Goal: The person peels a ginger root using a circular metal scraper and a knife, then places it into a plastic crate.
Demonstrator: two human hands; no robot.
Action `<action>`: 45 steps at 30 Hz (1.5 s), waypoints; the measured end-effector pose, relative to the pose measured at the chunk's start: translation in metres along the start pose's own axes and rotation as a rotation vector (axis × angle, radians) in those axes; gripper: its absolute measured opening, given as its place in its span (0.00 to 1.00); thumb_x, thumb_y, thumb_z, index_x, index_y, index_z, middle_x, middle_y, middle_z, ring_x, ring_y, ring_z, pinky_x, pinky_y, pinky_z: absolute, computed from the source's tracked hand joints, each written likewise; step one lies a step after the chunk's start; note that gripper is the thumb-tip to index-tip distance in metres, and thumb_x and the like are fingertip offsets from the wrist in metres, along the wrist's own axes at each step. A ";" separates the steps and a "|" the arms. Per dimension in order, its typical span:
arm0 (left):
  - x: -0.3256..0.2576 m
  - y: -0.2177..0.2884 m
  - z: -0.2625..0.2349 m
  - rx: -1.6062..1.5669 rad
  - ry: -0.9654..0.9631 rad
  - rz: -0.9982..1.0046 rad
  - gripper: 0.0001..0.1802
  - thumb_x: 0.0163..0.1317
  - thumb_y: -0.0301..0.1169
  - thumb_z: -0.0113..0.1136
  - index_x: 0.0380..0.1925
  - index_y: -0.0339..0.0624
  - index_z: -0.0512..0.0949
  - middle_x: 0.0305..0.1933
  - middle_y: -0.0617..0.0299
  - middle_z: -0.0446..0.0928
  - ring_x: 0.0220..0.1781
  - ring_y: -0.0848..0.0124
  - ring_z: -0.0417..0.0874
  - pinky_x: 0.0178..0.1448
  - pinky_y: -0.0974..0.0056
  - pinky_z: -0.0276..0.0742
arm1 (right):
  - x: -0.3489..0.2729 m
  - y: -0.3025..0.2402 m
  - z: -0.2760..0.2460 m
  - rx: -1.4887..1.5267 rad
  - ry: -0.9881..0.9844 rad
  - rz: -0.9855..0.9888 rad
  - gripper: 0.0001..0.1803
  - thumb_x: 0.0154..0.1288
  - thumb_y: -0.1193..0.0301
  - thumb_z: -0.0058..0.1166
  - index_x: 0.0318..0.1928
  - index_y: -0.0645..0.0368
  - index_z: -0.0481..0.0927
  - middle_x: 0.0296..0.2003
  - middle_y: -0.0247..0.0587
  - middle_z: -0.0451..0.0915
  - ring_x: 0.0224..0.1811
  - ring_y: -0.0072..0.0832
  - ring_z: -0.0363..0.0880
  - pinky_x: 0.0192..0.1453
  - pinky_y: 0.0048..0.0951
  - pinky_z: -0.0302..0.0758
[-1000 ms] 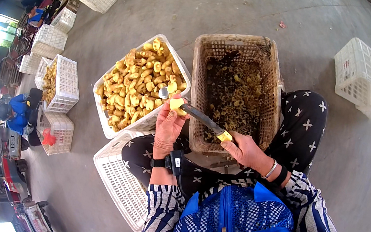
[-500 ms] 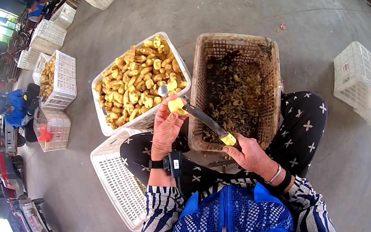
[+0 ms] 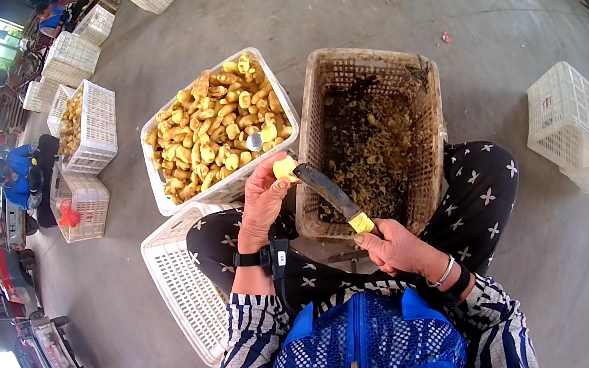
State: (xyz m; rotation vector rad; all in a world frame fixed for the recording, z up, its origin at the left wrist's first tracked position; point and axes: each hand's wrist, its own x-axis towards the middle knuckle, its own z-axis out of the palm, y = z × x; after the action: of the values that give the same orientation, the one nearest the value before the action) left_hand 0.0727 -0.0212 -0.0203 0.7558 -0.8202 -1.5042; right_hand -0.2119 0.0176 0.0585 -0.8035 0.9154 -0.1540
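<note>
A slip here would cost most where things are smallest

The dirty brown crate [image 3: 309,123] lies ahead of the person, its bottom strewn with dark and yellowish trimmings [image 3: 373,143]. Close to its left stands a white crate [image 3: 231,185] heaped with knobbly yellow roots [image 3: 202,128]. With the two so near each other, a dropped piece could easily land among the wrong contents, and the top of the heap looks loose enough to roll if knocked. A second white crate [image 3: 189,288] slants beside the left leg; a shifting knee might push it.

The knife [image 3: 325,189] reaches across the near left corner of the brown crate as seen from above, its dark, curved blade pointing up and left. The right hand [image 3: 397,247] is wrapped round the yellow handle. A damp or loose grip could let that handle turn.

The left hand [image 3: 263,198] pinches a pale root piece [image 3: 284,168] between thumb and fingers, above the gap between the crates. The blade's far end meets it or nearly so; I cannot tell how deep any cut goes. No glove shows, so too hard a push, or wet flesh skidding, could bring the edge onto the thumb.
</note>
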 end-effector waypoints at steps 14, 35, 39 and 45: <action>0.013 -0.032 0.011 0.472 0.054 0.296 0.23 0.60 0.20 0.64 0.56 0.41 0.73 0.51 0.58 0.77 0.53 0.64 0.81 0.59 0.64 0.77 | 0.012 0.012 0.001 0.757 -0.567 0.090 0.22 0.76 0.50 0.37 0.38 0.57 0.71 0.14 0.27 0.61 0.08 0.16 0.57 0.09 0.23 0.56; 0.010 -0.014 0.028 -0.025 0.009 0.047 0.26 0.59 0.29 0.67 0.59 0.43 0.73 0.51 0.60 0.79 0.52 0.65 0.81 0.55 0.62 0.80 | 0.009 0.041 0.000 -0.596 0.491 -0.570 0.16 0.68 0.64 0.57 0.46 0.64 0.74 0.23 0.46 0.75 0.24 0.35 0.76 0.30 0.34 0.72; 0.009 -0.018 0.026 -0.101 0.034 0.048 0.26 0.59 0.29 0.68 0.58 0.44 0.73 0.51 0.61 0.79 0.52 0.65 0.81 0.55 0.61 0.80 | 0.011 0.042 0.006 -0.431 0.423 -0.587 0.16 0.69 0.63 0.56 0.46 0.64 0.74 0.24 0.45 0.76 0.26 0.33 0.77 0.31 0.34 0.72; 0.010 -0.019 0.028 -0.128 0.044 0.045 0.25 0.59 0.27 0.67 0.57 0.44 0.74 0.51 0.62 0.79 0.52 0.67 0.82 0.54 0.60 0.81 | 0.006 0.033 0.002 -0.467 0.409 -0.511 0.17 0.69 0.62 0.56 0.46 0.64 0.73 0.24 0.45 0.76 0.25 0.32 0.76 0.31 0.34 0.72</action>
State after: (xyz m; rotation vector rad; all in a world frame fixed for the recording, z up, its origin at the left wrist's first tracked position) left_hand 0.0383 -0.0280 -0.0210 0.6686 -0.6963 -1.4798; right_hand -0.2132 0.0395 0.0334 -1.4716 1.1307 -0.5822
